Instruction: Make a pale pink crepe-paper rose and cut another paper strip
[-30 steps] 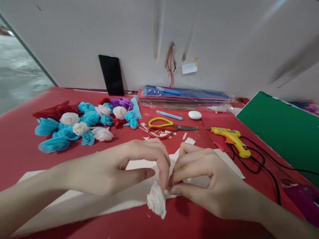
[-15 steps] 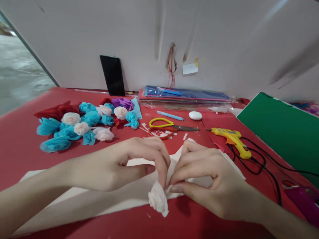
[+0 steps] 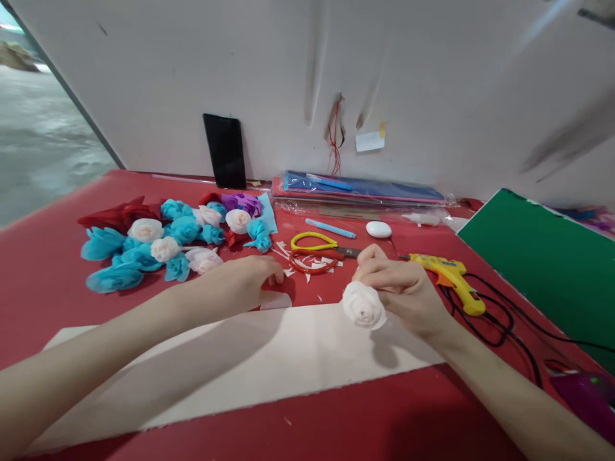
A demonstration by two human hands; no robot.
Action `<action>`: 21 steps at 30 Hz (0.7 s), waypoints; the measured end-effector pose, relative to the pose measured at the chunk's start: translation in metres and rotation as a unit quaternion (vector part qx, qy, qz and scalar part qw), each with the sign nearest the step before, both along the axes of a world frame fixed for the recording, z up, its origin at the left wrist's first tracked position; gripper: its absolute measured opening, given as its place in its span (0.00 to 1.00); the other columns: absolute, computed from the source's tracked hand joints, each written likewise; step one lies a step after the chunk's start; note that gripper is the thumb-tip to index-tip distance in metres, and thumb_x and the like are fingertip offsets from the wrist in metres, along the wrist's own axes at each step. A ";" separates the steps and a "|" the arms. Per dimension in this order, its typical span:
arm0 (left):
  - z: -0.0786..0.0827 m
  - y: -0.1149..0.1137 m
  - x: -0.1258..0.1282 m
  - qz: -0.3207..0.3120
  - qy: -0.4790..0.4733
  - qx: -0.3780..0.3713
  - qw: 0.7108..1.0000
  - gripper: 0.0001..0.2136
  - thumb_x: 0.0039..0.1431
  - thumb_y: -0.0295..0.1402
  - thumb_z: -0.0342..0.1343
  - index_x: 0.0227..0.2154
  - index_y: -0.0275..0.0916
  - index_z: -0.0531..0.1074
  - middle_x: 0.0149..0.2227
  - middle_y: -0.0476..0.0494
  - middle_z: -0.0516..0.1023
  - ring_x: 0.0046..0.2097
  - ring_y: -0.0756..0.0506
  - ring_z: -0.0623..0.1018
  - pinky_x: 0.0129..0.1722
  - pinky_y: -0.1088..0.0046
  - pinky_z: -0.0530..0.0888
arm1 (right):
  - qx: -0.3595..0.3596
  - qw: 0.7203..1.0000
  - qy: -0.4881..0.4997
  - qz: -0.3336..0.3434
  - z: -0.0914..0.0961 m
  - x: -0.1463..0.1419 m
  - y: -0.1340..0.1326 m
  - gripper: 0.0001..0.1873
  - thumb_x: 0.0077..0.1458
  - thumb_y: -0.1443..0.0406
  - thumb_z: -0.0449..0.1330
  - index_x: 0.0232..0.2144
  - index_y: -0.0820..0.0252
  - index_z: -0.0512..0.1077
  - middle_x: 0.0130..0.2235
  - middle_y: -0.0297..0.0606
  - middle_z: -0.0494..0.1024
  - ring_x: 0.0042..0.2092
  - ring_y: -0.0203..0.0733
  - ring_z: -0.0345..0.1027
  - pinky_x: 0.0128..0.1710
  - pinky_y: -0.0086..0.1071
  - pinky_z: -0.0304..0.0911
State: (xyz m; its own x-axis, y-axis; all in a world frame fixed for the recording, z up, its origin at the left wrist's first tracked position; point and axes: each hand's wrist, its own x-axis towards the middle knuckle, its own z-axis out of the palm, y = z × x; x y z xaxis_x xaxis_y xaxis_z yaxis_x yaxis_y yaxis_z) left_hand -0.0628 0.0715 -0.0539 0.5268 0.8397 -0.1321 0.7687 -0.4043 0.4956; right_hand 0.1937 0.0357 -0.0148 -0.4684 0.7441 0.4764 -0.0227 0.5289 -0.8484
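My right hand (image 3: 408,291) is closed around the base of a pale pink paper rose (image 3: 364,306), whose bloom faces me over the paper; its stem is hidden by my fingers. To the left, my left hand (image 3: 245,282) hovers with bent fingers apart from the thumb side, beside a small pale piece of paper (image 3: 276,301). I see no firm grip on that piece, and the thumb is mostly hidden. Beneath both forearms a long sheet of pale crepe paper (image 3: 288,358) lies on the red table (image 3: 230,429).
A heap of blue, pink, red and purple paper flowers (image 3: 182,230) lies left. Scissors (image 3: 314,251) rest among paper scraps at centre. A yellow glue gun (image 3: 449,275) with black cord and a green board (image 3: 542,262) are right. A phone (image 3: 225,152) leans on the wall.
My right hand has raised the paper rose and turned its bloom toward me. My left hand has let go of it and moved left and away from me, toward the flower heap.
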 end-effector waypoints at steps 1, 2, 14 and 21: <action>0.001 0.001 0.001 -0.004 0.034 -0.009 0.999 0.12 0.62 0.37 0.55 0.44 0.35 0.70 0.44 0.42 0.75 0.42 0.44 0.76 0.41 0.60 0.75 | -0.004 1.000 0.007 0.005 -0.003 0.001 0.001 0.06 0.54 0.59 0.63 0.28 0.49 0.80 0.27 0.33 0.78 0.32 0.39 0.57 0.38 0.39 0.55; 0.003 0.002 0.003 -0.007 0.059 -0.021 0.998 0.12 0.62 0.37 0.55 0.44 0.35 0.70 0.44 0.42 0.75 0.42 0.44 0.76 0.41 0.60 0.76 | -0.011 1.000 0.015 0.012 -0.005 0.002 0.003 0.06 0.54 0.59 0.63 0.28 0.48 0.80 0.26 0.33 0.77 0.32 0.39 0.57 0.37 0.40 0.55; 0.018 -0.003 0.011 0.001 0.023 -0.017 1.000 0.08 0.62 0.35 0.55 0.35 0.34 0.72 0.35 0.46 0.76 0.37 0.46 0.77 0.39 0.64 0.75 | -0.029 0.995 0.020 0.094 0.001 0.001 -0.002 0.05 0.54 0.61 0.64 0.31 0.45 0.80 0.26 0.31 0.77 0.30 0.38 0.56 0.39 0.39 0.54; 0.056 -0.025 0.024 0.059 -0.185 0.040 0.980 0.08 0.56 0.37 0.54 0.29 0.39 0.72 0.32 0.50 0.79 0.36 0.48 0.77 0.38 0.75 0.72 | -0.048 0.993 0.008 0.110 0.012 -0.002 -0.010 0.05 0.50 0.64 0.67 0.31 0.47 0.81 0.28 0.32 0.77 0.33 0.38 0.58 0.41 0.38 0.53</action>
State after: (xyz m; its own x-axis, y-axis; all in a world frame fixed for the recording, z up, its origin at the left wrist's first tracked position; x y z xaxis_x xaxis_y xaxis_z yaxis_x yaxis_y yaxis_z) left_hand -0.0390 0.0463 0.0023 0.4243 0.8978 0.1183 0.5868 -0.3721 0.7192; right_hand 0.1912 0.0254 -0.0024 -0.6180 0.6667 0.4168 -0.1429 0.4260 -0.8933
